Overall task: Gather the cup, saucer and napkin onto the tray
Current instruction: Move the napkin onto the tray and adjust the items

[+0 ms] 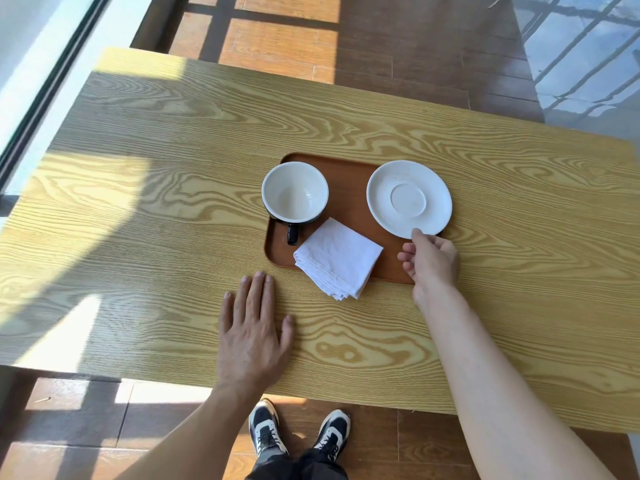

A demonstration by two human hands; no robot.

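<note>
A brown wooden tray [349, 188] lies in the middle of the table. On its left side stands an empty cup [294, 192], white inside and black outside, with its handle toward me. A folded white napkin [337, 259] lies on the tray's near edge, one corner hanging over onto the table. The white saucer [409, 198] sits over the tray's right end. My right hand [431, 259] touches the saucer's near rim with thumb on top and fingers curled below. My left hand [254, 329] rests flat on the table, fingers spread, near the tray's front left corner.
The light wooden table [173, 202] has its near edge just above my shoes. A window frame runs along the far left. Wooden floor lies beyond the table's far edge.
</note>
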